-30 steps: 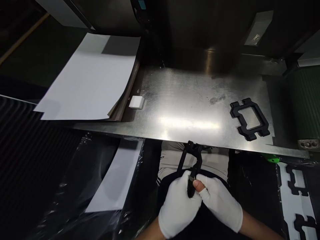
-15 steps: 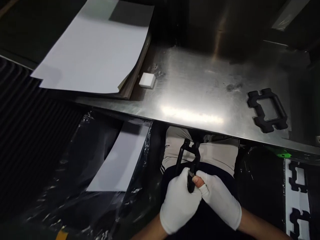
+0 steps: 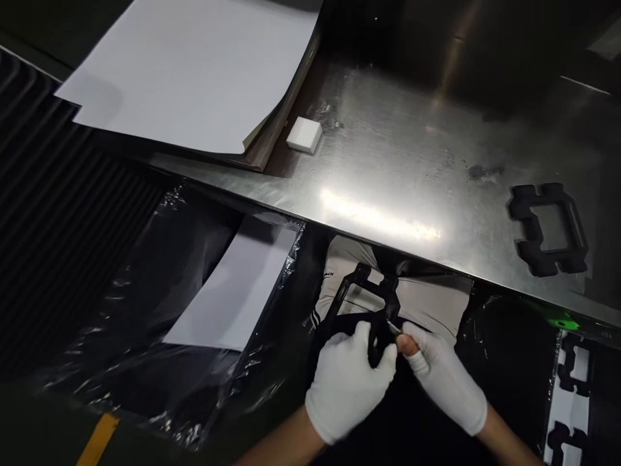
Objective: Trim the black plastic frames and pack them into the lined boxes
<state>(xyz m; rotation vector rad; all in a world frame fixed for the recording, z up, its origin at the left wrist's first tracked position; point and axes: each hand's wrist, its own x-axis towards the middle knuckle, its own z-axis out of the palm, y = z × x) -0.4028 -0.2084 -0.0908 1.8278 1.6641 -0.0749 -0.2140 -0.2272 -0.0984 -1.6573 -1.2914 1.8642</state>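
My left hand, in a white glove, is closed around the lower part of a black notched plastic-looking frame, held tilted over my lap. My right hand wears a white glove with the thumb tip bare. Pinched in it is a small metal blade, its tip at the frame's right side; its handle is hidden in my fingers. I cannot tell whether the tip touches the frame. Another black frame of like shape lies at the right of the metal table.
A stack of white sheets and a small white block are on the table. Below its edge, clear plastic film with a white sheet lies at left. More black frames rest on a white strip at lower right.
My right hand has drawn slightly away from the left, and more of the blade shows. The held frame has turned a little and shows more fully. The whole view has shifted and tilted.
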